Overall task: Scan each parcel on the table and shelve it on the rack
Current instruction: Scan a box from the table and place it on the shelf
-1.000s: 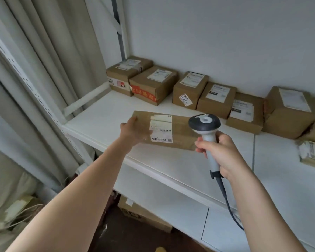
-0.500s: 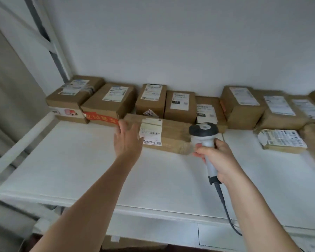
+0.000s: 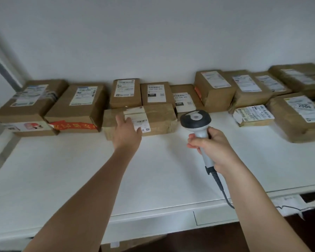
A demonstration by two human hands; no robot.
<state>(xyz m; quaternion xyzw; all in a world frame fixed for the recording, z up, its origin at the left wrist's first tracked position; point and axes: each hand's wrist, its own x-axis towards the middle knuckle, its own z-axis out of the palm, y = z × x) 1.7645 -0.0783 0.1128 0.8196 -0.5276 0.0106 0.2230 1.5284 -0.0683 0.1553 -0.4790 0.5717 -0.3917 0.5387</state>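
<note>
The right hand (image 3: 210,150) clenches the handle of a scanner (image 3: 196,122), head upright. Beyond and left of it, the left hand (image 3: 128,132) is released, fingers straight against the flat parcel (image 3: 158,119) on the rack shelf (image 3: 80,170). Behind that parcel, a row of boxes (image 3: 125,92) lines the wall.
</note>
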